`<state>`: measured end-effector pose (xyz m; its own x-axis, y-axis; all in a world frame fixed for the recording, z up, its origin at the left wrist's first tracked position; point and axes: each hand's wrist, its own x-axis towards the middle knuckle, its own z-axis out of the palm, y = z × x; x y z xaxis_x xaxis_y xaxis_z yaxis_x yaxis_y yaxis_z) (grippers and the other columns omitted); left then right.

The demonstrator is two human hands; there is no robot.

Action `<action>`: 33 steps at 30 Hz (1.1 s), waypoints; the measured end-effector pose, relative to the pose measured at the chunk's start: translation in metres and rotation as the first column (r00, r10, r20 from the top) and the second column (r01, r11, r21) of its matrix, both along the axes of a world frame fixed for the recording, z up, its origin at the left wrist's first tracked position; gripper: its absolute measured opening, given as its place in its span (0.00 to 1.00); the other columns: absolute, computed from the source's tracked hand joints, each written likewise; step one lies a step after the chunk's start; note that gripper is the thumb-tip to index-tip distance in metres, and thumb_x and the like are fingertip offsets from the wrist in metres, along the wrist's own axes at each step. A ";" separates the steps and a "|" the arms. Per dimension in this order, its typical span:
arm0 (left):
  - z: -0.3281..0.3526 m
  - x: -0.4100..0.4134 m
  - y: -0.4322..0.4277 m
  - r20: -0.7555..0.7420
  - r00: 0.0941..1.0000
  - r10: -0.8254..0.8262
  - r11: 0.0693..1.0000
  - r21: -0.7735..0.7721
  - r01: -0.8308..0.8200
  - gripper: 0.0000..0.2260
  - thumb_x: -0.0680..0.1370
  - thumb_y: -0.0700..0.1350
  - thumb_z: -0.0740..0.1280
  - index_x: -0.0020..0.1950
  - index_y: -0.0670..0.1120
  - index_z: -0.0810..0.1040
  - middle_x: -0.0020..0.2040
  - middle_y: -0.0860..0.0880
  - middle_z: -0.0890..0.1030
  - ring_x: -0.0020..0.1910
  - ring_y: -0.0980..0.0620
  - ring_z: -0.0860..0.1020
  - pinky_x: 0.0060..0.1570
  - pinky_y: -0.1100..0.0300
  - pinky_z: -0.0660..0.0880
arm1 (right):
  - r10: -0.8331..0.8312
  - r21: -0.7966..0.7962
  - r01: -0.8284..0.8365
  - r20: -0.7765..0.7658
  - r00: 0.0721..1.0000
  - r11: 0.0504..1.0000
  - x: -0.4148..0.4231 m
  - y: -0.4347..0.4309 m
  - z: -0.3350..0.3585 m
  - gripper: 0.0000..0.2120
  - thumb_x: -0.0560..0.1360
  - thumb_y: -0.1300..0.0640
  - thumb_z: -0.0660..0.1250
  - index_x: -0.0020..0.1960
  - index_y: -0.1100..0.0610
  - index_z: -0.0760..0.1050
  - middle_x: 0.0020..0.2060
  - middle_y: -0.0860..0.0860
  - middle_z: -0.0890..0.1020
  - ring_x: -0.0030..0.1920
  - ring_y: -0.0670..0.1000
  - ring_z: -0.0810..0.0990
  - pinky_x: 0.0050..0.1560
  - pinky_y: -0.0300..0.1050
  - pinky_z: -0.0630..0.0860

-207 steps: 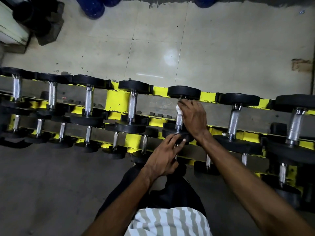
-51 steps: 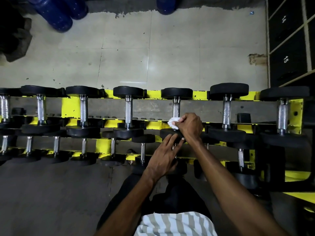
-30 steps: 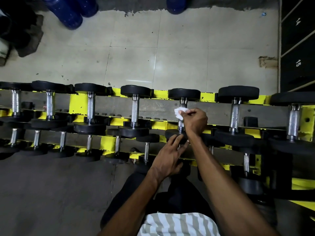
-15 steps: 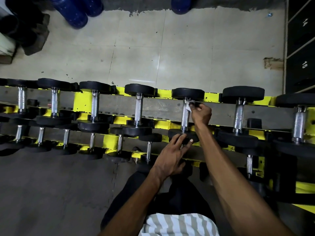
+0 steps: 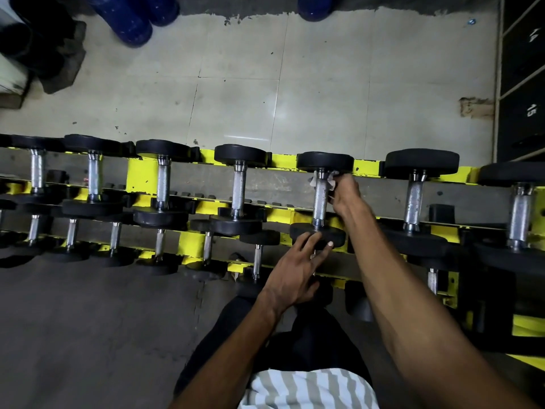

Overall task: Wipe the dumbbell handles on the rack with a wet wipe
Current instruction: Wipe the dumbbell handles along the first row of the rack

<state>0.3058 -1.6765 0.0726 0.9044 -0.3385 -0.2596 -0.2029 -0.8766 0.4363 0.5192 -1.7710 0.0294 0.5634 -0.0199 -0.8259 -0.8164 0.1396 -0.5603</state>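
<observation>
Wiping the far end of one top-row dumbbell handle [image 5: 319, 203] on the rack [image 5: 141, 175]: right hand [image 5: 345, 193] pinches the wet wipe [image 5: 320, 180] around it, left hand [image 5: 295, 270] rests straight fingers on the near head [image 5: 339, 231]. Honestly can't tell which other handles are done.

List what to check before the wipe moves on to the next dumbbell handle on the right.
1. Grip on the wet wipe: ok; the right hand pinches it around the far end of the dumbbell handle.
2. Dumbbell steadied: ok; the fingers of the left hand rest on its near head.
3. Whole handle wiped: cannot tell.
4. Access to the next handle on the right: ok; nothing covers it.
5. Wipe damp and clean enough: cannot tell.
</observation>
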 end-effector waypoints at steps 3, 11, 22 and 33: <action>0.000 0.000 -0.001 -0.002 1.000 0.000 1.000 -0.002 0.000 0.42 0.71 0.50 0.74 0.82 0.48 0.59 0.79 0.41 0.59 0.78 0.41 0.56 0.69 0.49 0.72 | -0.063 0.245 0.075 -0.058 0.996 0.967 -0.003 -0.002 -0.003 0.19 0.77 0.56 0.52 0.55 0.62 0.78 0.44 0.59 0.83 0.41 0.57 0.82 0.43 0.47 0.80; 0.003 0.003 -0.001 0.000 1.000 0.001 1.000 -0.012 -0.001 0.41 0.71 0.48 0.74 0.82 0.47 0.60 0.79 0.41 0.59 0.78 0.41 0.56 0.70 0.49 0.72 | -0.089 0.193 0.086 0.004 0.996 0.977 -0.011 -0.007 -0.017 0.13 0.77 0.59 0.57 0.55 0.59 0.78 0.54 0.62 0.82 0.43 0.54 0.82 0.52 0.49 0.78; 0.004 0.001 0.000 -0.010 1.000 0.023 0.998 -0.054 -0.024 0.42 0.70 0.48 0.75 0.81 0.47 0.61 0.79 0.41 0.59 0.78 0.41 0.57 0.66 0.48 0.75 | 0.530 -0.568 -0.289 0.319 0.786 0.770 -0.048 -0.020 -0.009 0.11 0.81 0.60 0.62 0.51 0.64 0.81 0.43 0.57 0.82 0.43 0.50 0.76 0.39 0.40 0.68; 0.003 0.000 0.002 -0.005 1.000 0.022 0.997 -0.069 -0.023 0.41 0.69 0.46 0.72 0.81 0.46 0.63 0.78 0.40 0.60 0.77 0.40 0.58 0.65 0.48 0.75 | 0.506 -0.580 -0.285 0.260 0.823 0.763 -0.090 -0.043 0.003 0.09 0.71 0.58 0.77 0.49 0.61 0.86 0.43 0.51 0.87 0.38 0.43 0.81 0.32 0.25 0.71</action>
<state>0.3062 -1.6750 0.0752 0.9109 -0.3355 -0.2403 -0.1814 -0.8485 0.4971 0.4288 -1.8137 0.0325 0.8753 -0.0628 -0.4795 -0.4359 -0.5317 -0.7261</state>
